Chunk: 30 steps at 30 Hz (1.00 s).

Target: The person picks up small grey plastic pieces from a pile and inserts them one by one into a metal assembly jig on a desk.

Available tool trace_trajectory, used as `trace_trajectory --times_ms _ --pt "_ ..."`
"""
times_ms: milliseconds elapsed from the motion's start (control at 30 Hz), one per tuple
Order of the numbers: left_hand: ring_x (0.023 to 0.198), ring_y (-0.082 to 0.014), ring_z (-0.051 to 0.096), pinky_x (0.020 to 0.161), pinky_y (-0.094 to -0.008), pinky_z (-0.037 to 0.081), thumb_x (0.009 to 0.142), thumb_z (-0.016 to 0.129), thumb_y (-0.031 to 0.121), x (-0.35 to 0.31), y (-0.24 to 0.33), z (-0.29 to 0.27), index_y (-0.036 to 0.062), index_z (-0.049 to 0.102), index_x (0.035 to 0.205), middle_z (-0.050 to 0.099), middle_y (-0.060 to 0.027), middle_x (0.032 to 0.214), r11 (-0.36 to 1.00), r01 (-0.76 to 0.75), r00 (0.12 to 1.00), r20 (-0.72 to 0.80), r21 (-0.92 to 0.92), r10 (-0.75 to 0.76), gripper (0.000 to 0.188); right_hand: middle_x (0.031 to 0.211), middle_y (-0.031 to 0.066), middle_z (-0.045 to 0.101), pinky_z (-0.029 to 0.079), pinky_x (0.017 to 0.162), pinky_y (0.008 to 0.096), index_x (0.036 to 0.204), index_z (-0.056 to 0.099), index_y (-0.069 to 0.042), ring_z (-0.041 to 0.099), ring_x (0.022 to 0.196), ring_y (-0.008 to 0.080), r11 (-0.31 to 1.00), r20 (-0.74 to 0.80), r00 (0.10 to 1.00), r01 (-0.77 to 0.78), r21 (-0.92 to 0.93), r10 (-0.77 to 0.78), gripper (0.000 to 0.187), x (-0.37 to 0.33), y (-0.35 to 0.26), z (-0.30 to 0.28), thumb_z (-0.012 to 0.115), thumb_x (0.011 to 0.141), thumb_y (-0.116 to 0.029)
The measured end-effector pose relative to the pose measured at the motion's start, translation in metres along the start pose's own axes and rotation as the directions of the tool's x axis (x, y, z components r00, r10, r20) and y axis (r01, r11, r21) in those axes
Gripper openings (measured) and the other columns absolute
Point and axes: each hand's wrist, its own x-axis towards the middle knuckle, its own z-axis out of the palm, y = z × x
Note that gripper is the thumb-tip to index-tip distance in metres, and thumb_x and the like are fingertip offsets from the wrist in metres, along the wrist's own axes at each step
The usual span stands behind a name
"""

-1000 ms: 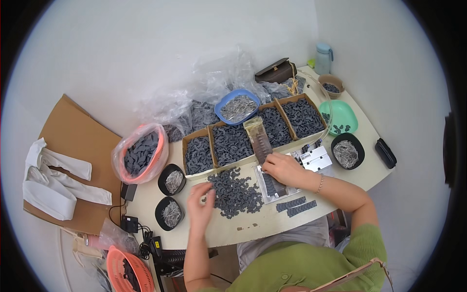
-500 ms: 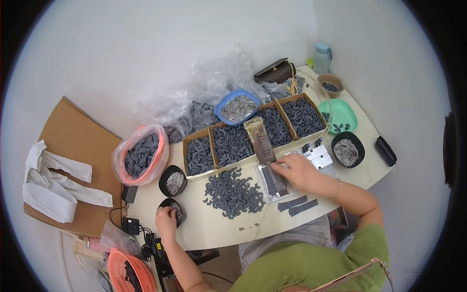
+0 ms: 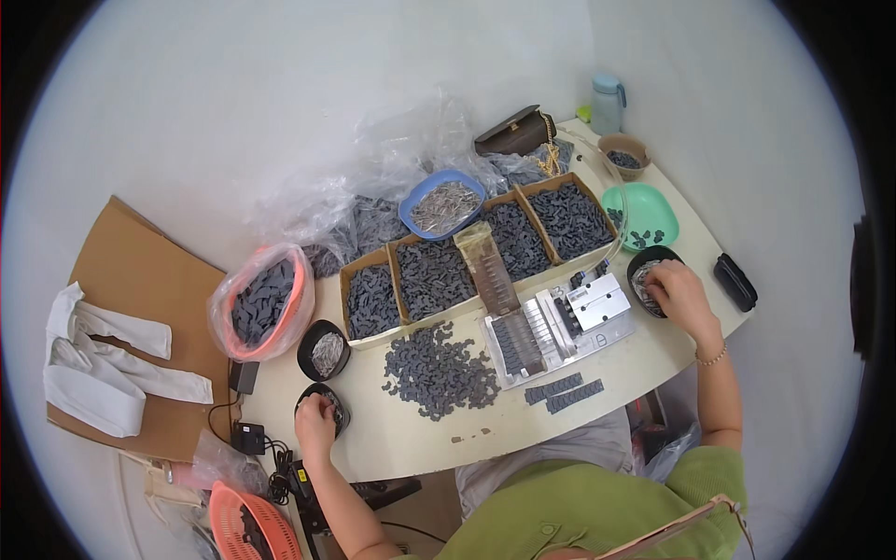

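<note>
My left hand (image 3: pixel 315 429) reaches into a small black bowl (image 3: pixel 340 419) at the table's left front, its fingers bunched over thin metal pins. My right hand (image 3: pixel 683 295) dips into another black bowl (image 3: pixel 656 253) of silvery pins at the right, fingertips drawn together. Whatever either hand pinches is hidden. Between them lies a metal fixture (image 3: pixel 597 304) with a slotted plate, where a row of dark grey pieces (image 3: pixel 515 345) sits. A brownish see-through plastic cover (image 3: pixel 489 273) stands up from its far left side. Two joined grey strips (image 3: pixel 575 399) lie in front.
Loose grey pieces (image 3: pixel 439 371) are heaped left of the fixture. Behind run cardboard compartments (image 3: pixel 378 333) full of them, with a blue basin (image 3: pixel 407 217) of pins on top. A third black bowl (image 3: pixel 306 362), a pink basket (image 3: pixel 304 297) and a green dish (image 3: pixel 658 207) stand around.
My right hand has left the fixture and moved right into the black bowl of pins. My left hand stays at its bowl. The view has shifted slightly.
</note>
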Motion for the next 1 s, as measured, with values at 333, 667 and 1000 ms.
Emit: trace_trajectory --times_ms 333,667,1000 --pt "0.061 -0.0225 0.053 0.058 -0.0338 0.043 0.079 0.066 0.0 0.001 0.008 -0.005 0.0004 0.055 0.077 0.054 -0.0115 0.071 0.975 0.0 0.983 -0.178 -0.22 -0.04 0.011 0.083 0.0109 0.058 0.048 0.071 0.0391 0.083 0.059 -0.004 0.058 0.081 0.029 0.872 -0.106 0.916 0.4 0.283 -0.386 0.01 0.014 -0.083 0.031 0.062 0.074 -0.005" --pt "0.076 -0.0147 0.062 0.069 -0.027 0.05 0.079 0.071 0.0 -0.03 0.181 0.067 0.0018 0.064 0.08 0.067 -0.0069 0.085 0.612 -0.111 0.902 0.179 -0.783 0.392 0.007 0.074 0.0062 0.052 0.046 0.066 0.0311 0.072 0.059 -0.004 0.055 0.078 0.0222 0.726 -0.032 0.73 0.683 0.076 -0.683 0.008 0.009 -0.134 0.074 0.058 0.069 -0.011" --pt "0.107 -0.0284 0.051 0.092 -0.0425 0.035 0.068 0.076 0.01 -0.024 0.237 0.094 0.009 0.066 0.083 0.06 -0.0079 0.104 0.649 -0.584 0.768 -0.071 -0.488 0.637 0.018 0.107 0.0095 0.059 0.042 0.078 0.0326 0.105 0.063 0.002 0.055 0.095 0.0222 0.777 0.005 0.783 0.617 0.122 -0.622 0.034 -0.008 -0.123 0.053 0.057 0.074 -0.013"
